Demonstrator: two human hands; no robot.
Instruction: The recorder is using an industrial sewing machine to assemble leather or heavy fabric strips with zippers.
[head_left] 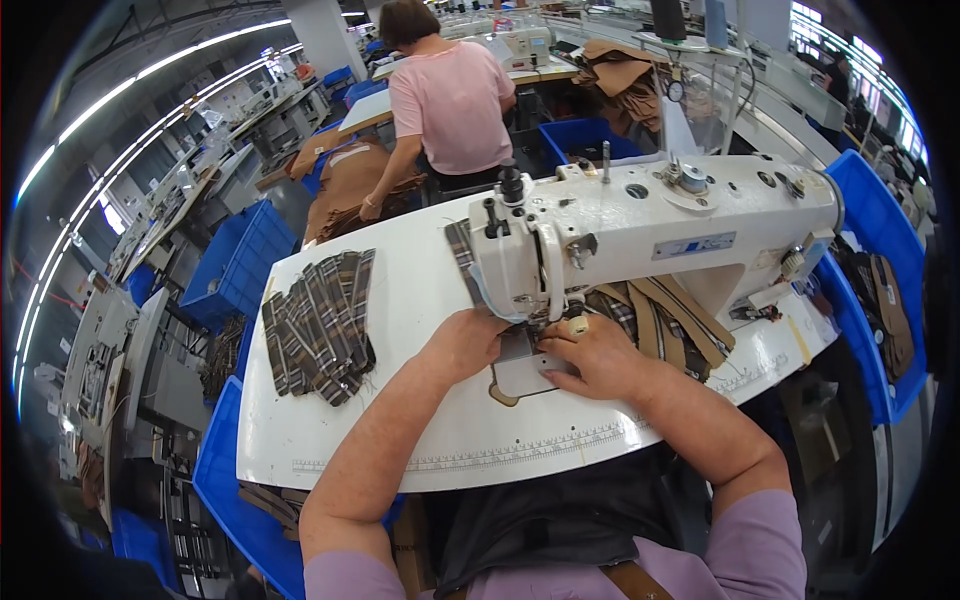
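A white industrial sewing machine point(620, 220) stands on the table before me. My left hand point(463, 345) lies just left of its needle area. The fingers bend in beneath the machine head, and their tips are hidden. Right of the needle, my right hand point(597, 360) rests on the metal bed plate, thumb apart from the bent fingers. A yellowish band point(578, 325) sits on one of its fingers. Whatever lies at the fingertips is too small to make out. A plaid fabric strip point(461, 252) reaches out behind the machine head.
A fanned stack of plaid pieces point(320, 325) lies on the table's left. Tan and plaid pieces point(665, 320) lie under the machine arm. Blue bins point(222, 480) flank the table. Beyond it, a person in a pink shirt point(450, 105) touches a brown fabric pile point(350, 185).
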